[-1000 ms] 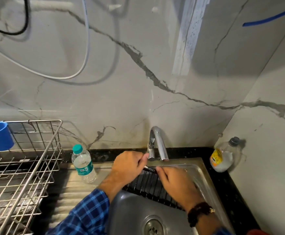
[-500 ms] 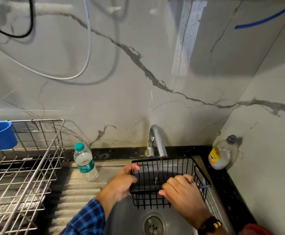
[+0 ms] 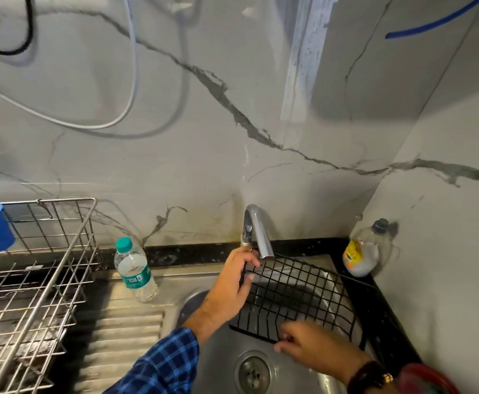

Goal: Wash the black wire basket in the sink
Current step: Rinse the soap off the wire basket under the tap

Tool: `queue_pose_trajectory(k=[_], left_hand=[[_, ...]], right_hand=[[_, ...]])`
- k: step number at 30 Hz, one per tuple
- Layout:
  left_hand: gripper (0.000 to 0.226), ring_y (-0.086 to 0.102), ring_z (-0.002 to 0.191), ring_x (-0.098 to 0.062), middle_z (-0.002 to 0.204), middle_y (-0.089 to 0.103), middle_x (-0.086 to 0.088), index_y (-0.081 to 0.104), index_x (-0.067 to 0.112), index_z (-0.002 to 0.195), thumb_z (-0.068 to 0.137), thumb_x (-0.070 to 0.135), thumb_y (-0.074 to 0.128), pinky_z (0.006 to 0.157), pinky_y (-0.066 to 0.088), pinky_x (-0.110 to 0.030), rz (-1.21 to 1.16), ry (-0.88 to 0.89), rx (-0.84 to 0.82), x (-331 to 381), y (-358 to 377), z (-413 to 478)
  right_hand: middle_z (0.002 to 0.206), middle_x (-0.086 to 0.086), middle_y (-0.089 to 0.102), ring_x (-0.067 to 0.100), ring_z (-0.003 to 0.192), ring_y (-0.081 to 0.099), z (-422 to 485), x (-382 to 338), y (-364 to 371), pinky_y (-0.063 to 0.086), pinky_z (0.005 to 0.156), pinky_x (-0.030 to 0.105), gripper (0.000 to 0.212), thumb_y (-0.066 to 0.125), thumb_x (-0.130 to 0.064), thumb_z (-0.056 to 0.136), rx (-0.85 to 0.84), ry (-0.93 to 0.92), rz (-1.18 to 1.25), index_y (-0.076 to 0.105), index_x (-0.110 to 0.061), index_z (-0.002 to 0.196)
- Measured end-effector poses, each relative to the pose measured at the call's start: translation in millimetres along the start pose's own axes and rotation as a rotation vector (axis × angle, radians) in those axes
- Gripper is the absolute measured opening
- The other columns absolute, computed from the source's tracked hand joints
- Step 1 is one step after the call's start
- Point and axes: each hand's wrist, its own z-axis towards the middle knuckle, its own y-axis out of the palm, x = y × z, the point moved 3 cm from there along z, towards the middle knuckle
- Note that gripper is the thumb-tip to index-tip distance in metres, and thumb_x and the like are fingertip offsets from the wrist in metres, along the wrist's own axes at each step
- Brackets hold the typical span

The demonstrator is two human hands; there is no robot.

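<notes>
Basket (image 3: 298, 294), edges in left fingers (image 3: 241, 258) and right fingers (image 3: 288, 336)

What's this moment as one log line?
left hand: grips black wire basket | right hand: holds near edge | basket tilted over sink

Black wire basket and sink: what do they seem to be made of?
Black wire basket: apparently thin metal wire with a matte black coating, judging by its rigid open grid. Sink: likely stainless steel, brushed grey with soft reflections, matching its ribbed drainboard.
</notes>
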Motion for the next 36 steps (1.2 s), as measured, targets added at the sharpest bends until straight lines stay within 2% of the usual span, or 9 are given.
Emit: queue_pose_trajectory(k=[3, 6, 10, 14, 17, 21, 26, 32, 36], left_hand=[[0.063, 0.051, 0.127, 0.004, 0.137, 0.051, 0.016, 0.036, 0.033, 0.142, 0.095, -0.005, 0.055, 0.100, 0.046, -0.015, -0.170, -0.204, 0.017, -6, 9, -4], [0.064, 0.048, 0.132, 0.004, 0.139, 0.053, 0.020, 0.036, 0.038, 0.145, 0.096, 0.001, 0.057, 0.108, 0.043, -0.021, -0.188, -0.365, 0.022, -22, 11, -8], [0.038, 0.065, 0.111, -0.020, 0.124, 0.065, -0.005, 0.054, 0.032, 0.121, 0.098, 0.002, 0.056, 0.084, 0.057, -0.028, -0.380, -0.595, 0.015, -35, 13, -19], [0.018, 0.064, 0.105, -0.035, 0.107, 0.063, -0.014, 0.057, 0.018, 0.102, 0.093, 0.002, 0.062, 0.089, 0.055, -0.058, -0.626, -0.748, -0.058, -37, 22, -22], [0.037, 0.060, 0.093, -0.028, 0.092, 0.057, -0.010, 0.048, 0.023, 0.065, 0.090, 0.003, 0.067, 0.088, 0.055, -0.054, -0.590, -0.771, -0.055, -37, 26, -31], [0.051, 0.059, 0.085, -0.027, 0.089, 0.057, -0.015, 0.043, 0.025, 0.055, 0.093, -0.004, 0.059, 0.078, 0.053, -0.042, -0.460, -0.791, 0.007, -43, 25, -45], [0.013, 0.055, 0.082, -0.024, 0.078, 0.059, -0.008, 0.064, 0.009, 0.082, 0.093, 0.003, 0.060, 0.080, 0.051, -0.043, -0.261, -0.733, 0.069, -47, -2, -47], [0.014, 0.063, 0.087, -0.025, 0.089, 0.066, -0.012, 0.067, 0.004, 0.095, 0.095, -0.002, 0.055, 0.089, 0.056, -0.046, -0.292, -0.825, 0.149, -44, -29, -44], [0.014, 0.068, 0.086, -0.030, 0.102, 0.067, -0.018, 0.059, 0.007, 0.093, 0.090, -0.007, 0.059, 0.085, 0.059, -0.054, -0.299, -1.001, 0.089, -61, -45, -59]], right_hand=[[0.076, -0.008, 0.057, 0.005, 0.070, 0.056, -6, -1, -3, 0.040, 0.062, 0.024, 0.032, 0.054, -0.053, 0.096, -0.042, 0.067, 0.011, 0.056, -0.028, 0.076], [0.079, -0.006, 0.060, 0.010, 0.074, 0.056, -11, 2, -8, 0.041, 0.066, 0.027, 0.034, 0.054, -0.049, 0.097, 0.095, 0.124, -0.052, 0.059, -0.023, 0.075], [0.104, 0.001, 0.072, 0.017, 0.093, 0.065, -11, 3, -14, 0.047, 0.081, 0.029, 0.034, 0.054, -0.048, 0.097, 0.124, 0.240, -0.281, 0.072, -0.019, 0.101], [0.113, 0.004, 0.071, 0.020, 0.106, 0.065, -10, 15, 1, 0.046, 0.087, 0.030, 0.037, 0.055, -0.048, 0.097, 0.073, 0.305, -0.383, 0.071, -0.018, 0.111], [0.116, 0.004, 0.069, 0.020, 0.108, 0.064, -17, 23, 18, 0.046, 0.088, 0.031, 0.035, 0.056, -0.045, 0.097, 0.053, 0.307, -0.374, 0.069, -0.017, 0.115], [0.116, 0.002, 0.069, 0.020, 0.110, 0.064, -19, 18, 37, 0.047, 0.093, 0.032, 0.028, 0.057, -0.039, 0.096, 0.067, 0.254, -0.293, 0.069, -0.020, 0.113], [0.107, -0.004, 0.070, 0.013, 0.101, 0.065, -9, 3, 53, 0.052, 0.090, 0.030, 0.025, 0.057, -0.042, 0.096, 0.139, 0.173, -0.106, 0.069, -0.025, 0.109], [0.114, -0.011, 0.071, 0.003, 0.104, 0.063, 0, -7, 47, 0.052, 0.095, 0.028, 0.030, 0.053, -0.045, 0.097, 0.139, 0.039, 0.081, 0.067, -0.029, 0.118], [0.109, -0.024, 0.060, -0.008, 0.094, 0.055, -7, -12, 40, 0.040, 0.085, 0.003, 0.024, 0.047, -0.040, 0.101, 0.321, -0.068, 0.070, 0.064, -0.036, 0.117]])
